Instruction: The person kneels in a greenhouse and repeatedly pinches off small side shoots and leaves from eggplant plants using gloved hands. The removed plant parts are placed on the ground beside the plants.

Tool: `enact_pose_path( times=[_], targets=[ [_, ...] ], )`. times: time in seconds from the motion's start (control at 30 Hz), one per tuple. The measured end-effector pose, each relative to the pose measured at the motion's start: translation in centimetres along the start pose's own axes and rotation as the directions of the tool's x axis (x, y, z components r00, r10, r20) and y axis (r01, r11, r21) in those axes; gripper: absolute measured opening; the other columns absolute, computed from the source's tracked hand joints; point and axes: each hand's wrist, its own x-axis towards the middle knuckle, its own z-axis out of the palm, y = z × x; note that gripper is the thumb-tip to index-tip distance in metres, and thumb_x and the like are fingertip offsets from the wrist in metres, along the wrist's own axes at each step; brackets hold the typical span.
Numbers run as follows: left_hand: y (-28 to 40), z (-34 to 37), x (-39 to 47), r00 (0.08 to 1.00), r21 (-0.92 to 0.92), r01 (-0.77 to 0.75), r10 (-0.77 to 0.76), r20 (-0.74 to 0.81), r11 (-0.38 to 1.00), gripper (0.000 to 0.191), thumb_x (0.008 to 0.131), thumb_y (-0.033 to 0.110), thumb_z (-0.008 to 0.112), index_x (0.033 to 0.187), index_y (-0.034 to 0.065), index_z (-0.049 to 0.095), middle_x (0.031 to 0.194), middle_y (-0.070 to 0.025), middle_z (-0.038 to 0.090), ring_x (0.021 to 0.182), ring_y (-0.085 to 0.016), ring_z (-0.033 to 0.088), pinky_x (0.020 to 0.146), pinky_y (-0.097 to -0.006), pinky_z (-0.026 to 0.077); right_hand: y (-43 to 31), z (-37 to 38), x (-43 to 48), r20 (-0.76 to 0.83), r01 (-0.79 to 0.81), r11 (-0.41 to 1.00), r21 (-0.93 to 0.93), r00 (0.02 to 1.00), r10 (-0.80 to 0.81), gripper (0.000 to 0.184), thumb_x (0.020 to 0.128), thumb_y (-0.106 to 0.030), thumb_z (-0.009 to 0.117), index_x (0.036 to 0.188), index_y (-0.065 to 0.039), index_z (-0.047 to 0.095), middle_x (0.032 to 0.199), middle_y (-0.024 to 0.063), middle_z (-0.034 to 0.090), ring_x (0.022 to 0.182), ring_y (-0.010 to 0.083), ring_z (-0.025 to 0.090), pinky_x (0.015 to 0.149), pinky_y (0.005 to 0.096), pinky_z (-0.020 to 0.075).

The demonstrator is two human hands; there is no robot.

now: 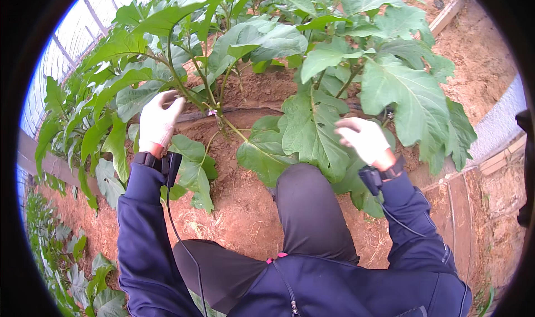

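Observation:
My left hand (161, 115), in a white glove, is beside an eggplant stem (177, 81). Its thumb and fingers are bent towards the stem, and a gap shows between them. Whether the tips grip it is hard to tell. A small purple flower (212, 112) sits just right of these fingertips, by the branching of the stems. My right hand (363, 139), gloved in white too, is at the right edge of a large lobed leaf (315, 129). Its fingers are loosely curled, and I see nothing held in them.
A black irrigation hose (196, 116) crosses the soil behind the near stems. My bent knee (309, 187) comes close under the leaves. Wooden boards (462, 216) edge the bed at right. More eggplants (90, 287) grow at lower left. Cables (184, 246) run from both wrist devices.

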Motion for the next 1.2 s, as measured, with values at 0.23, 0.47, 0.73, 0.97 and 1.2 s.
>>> enact_pose_path(
  times=[0.23,0.47,0.73,0.97,1.2],
  targets=[
    [13.8,3.1,-0.3,0.984,-0.004,-0.168,0.168,0.062,0.986,0.04,0.089,0.033,0.07,0.114,0.0022,0.071,0.105,-0.0151,0.073,0.092,-0.026,0.072,0.084,-0.0366,0.055,0.6,-9.1,0.8,-0.407,0.013,0.931,-0.366,0.897,-0.173,0.036,0.098,-0.026,0.062,0.126,-0.005,0.065,0.098,0.0086,0.072,0.083,0.0208,0.067,0.074,0.0356,0.0544],
    [27.3,4.3,-1.3,0.864,-0.113,-0.502,0.503,-0.026,0.857,0.035,0.089,0.026,0.072,0.118,0.0061,0.071,0.126,-0.0156,0.065,0.115,-0.028,0.063,0.098,-0.0373,0.049,-5.0,-4.7,6.1,-0.352,0.389,0.822,-0.416,0.765,-0.54,0.047,0.09,-0.021,0.063,0.133,-0.006,0.055,0.103,0.0177,0.068,0.094,0.0346,0.067,0.084,0.0446,0.0541],
    [27.2,10.9,2.5,0.818,0.226,-0.538,0.438,0.373,0.812,0.058,0.084,0.041,0.075,0.131,0.0082,0.065,0.145,-0.028,0.05,0.135,-0.041,0.049,0.114,-0.045,0.039,-4.1,2.0,9.6,-0.309,0.489,0.816,-0.309,0.759,-0.572,0.063,0.09,-0.02,0.061,0.148,-0.003,0.042,0.116,0.0208,0.063,0.106,0.0377,0.064,0.093,0.0463,0.0522],
    [22.9,12.5,2.5,0.874,0.422,-0.483,0.394,0.285,0.767,0.04,0.087,0.028,0.073,0.121,0.0082,0.071,0.131,-0.022,0.062,0.12,-0.039,0.06,0.104,-0.0437,0.047,1.9,0.1,7.1,-0.436,0.505,0.838,-0.207,0.719,-0.541,0.03,0.094,-0.021,0.056,0.12,-0.012,0.068,0.111,0.0099,0.07,0.106,0.0284,0.067,0.092,0.0391,0.0541],
    [21.9,13.6,1.4,0.855,0.497,-0.512,0.474,0.213,0.7,0.036,0.084,0.019,0.077,0.117,0.0081,0.07,0.114,-0.0158,0.068,0.105,-0.035,0.065,0.092,-0.0417,0.053,9.0,-3.7,10.9,-0.475,0.261,0.965,-0.03,0.845,-0.244,0.026,0.096,-0.021,0.057,0.115,-0.008,0.071,0.111,0.0115,0.072,0.103,0.031,0.069,0.09,0.0377,0.0544]
  ],
)
